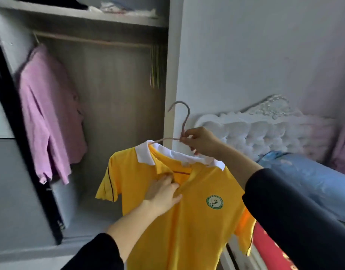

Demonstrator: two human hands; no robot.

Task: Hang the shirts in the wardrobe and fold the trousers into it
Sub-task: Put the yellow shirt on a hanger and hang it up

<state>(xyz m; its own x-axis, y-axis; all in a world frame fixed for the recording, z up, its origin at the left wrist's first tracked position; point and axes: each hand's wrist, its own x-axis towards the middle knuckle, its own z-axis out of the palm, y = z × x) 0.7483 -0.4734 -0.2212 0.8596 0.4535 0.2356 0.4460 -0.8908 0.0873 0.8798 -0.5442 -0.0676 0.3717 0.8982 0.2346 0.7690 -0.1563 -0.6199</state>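
You are partway through the hanging. One purple shirt (48,114) is already on the rail (93,40), at its left end, and a bunch of spare hangers (155,69) hangs at the rail's right end, against the wardrobe (171,75) side panel. The long middle stretch of the rail between them looks open for the next garment.

The yellow shirt (187,211) is not yet in the wardrobe. It hangs in the air in front of the opening, low and to the right of it, with its white collar seated on the hanger (184,117). Your right hand (201,142) holds that hanger at the neck, just below the hook, with the fingers curled tight around the wire; the hook stands free above your knuckles, well below the rail. Your left hand (162,193) lies on the shirt's front with its fingers fairly straight, the tips at the placket just under the collar. It seems to be steadying or smoothing the fabric rather than gripping it.

By my reading, what remains for this shirt is to lift the hook up and over the rail. No trousers are in view, so I cannot tell how far that part has gone. The bedding (304,176) at the right may hide more clothes.
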